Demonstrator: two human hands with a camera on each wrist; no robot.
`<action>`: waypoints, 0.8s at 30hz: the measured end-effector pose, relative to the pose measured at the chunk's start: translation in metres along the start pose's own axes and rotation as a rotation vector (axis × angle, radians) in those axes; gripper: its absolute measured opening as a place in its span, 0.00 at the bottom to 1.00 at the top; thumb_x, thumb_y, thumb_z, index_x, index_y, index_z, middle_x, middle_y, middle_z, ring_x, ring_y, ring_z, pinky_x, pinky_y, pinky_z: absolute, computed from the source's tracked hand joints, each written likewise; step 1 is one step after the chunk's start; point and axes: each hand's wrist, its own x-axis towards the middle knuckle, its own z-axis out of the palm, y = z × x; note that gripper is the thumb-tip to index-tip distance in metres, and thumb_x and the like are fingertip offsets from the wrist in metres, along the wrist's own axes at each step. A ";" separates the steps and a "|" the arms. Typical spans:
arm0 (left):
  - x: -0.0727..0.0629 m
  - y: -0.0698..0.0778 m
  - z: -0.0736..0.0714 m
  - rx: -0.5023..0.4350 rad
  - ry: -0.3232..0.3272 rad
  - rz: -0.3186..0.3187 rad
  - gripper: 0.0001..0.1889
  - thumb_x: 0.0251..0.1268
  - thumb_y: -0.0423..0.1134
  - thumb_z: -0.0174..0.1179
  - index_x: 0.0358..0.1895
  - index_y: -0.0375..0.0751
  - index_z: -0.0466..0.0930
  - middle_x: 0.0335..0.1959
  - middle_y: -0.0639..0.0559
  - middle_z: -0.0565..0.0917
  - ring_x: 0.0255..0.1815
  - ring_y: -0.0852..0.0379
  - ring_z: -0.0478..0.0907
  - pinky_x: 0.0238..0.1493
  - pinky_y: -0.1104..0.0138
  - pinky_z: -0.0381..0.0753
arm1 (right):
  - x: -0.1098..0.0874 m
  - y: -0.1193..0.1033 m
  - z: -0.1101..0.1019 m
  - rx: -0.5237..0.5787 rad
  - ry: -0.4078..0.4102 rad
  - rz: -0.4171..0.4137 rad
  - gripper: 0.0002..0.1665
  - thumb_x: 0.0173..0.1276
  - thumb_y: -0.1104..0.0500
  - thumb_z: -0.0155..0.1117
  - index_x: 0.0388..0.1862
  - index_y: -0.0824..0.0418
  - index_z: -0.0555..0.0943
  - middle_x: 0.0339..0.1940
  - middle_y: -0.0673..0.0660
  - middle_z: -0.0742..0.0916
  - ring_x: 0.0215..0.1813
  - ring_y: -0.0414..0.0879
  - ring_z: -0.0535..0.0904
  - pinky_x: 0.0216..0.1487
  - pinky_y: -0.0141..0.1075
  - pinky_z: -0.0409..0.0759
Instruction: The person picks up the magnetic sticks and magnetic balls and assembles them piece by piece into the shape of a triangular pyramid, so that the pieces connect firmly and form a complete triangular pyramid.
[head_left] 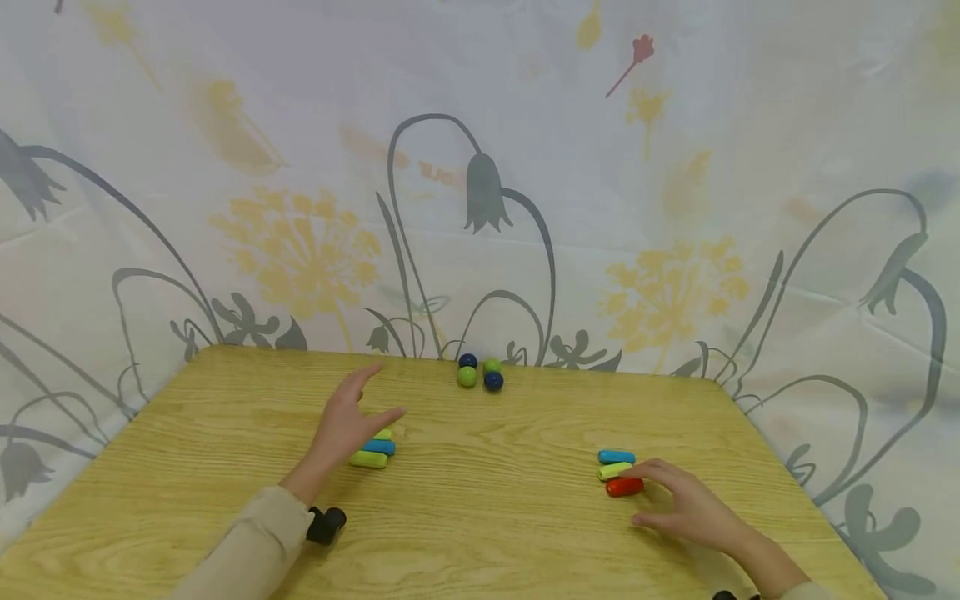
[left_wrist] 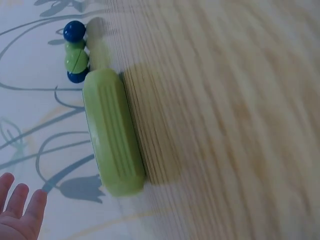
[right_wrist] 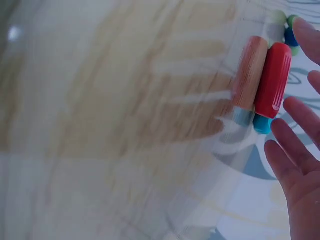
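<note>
In the head view my left hand (head_left: 347, 427) is held over the left group with its fingers spread and nothing in it. Beside it lie a blue short stick (head_left: 380, 447) and two yellow-green ones, the nearer (head_left: 369, 459) with a ridged side in the left wrist view (left_wrist: 114, 132). My right hand (head_left: 690, 507) hovers by the right group, thumb and fingers apart, holding nothing. That group has a red ridged stick (head_left: 625, 487), a yellow one (head_left: 613, 472) and a blue one (head_left: 617, 457) side by side. Whether the fingertips touch them, I cannot tell.
At the table's far edge, dark blue balls (head_left: 493, 382) and green balls (head_left: 467, 377) stand close together in pairs. The wood-grain table (head_left: 487, 517) ends at a hanging cloth (head_left: 337, 100) printed with flowers. A black wrist camera (head_left: 327, 526) sits under my left wrist.
</note>
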 end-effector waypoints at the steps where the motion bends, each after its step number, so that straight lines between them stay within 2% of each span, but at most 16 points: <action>1: 0.002 0.000 0.002 -0.005 -0.001 0.002 0.38 0.54 0.42 0.69 0.67 0.36 0.62 0.66 0.36 0.62 0.65 0.38 0.60 0.59 0.47 0.66 | 0.000 0.000 0.000 0.005 0.000 -0.004 0.28 0.50 0.54 0.76 0.51 0.56 0.79 0.45 0.48 0.81 0.47 0.45 0.77 0.44 0.39 0.78; 9: 0.015 0.002 0.019 -0.035 0.018 0.003 0.36 0.54 0.39 0.69 0.66 0.36 0.64 0.64 0.36 0.66 0.63 0.39 0.62 0.59 0.50 0.66 | 0.004 0.006 0.001 0.029 -0.013 -0.041 0.24 0.50 0.60 0.76 0.47 0.58 0.80 0.43 0.50 0.81 0.44 0.45 0.77 0.41 0.39 0.78; 18: 0.024 0.003 0.039 -0.067 0.033 -0.001 0.33 0.53 0.37 0.69 0.63 0.36 0.68 0.62 0.37 0.68 0.62 0.40 0.64 0.58 0.50 0.67 | 0.008 0.011 0.002 0.057 -0.040 -0.010 0.18 0.54 0.62 0.72 0.44 0.59 0.81 0.39 0.48 0.81 0.40 0.41 0.76 0.37 0.38 0.78; 24: 0.027 0.008 0.048 -0.092 0.044 -0.014 0.31 0.54 0.36 0.68 0.63 0.35 0.69 0.61 0.36 0.69 0.62 0.39 0.64 0.57 0.50 0.68 | 0.011 0.010 0.002 0.131 -0.072 0.019 0.18 0.54 0.64 0.72 0.44 0.63 0.80 0.36 0.51 0.81 0.35 0.40 0.76 0.33 0.34 0.77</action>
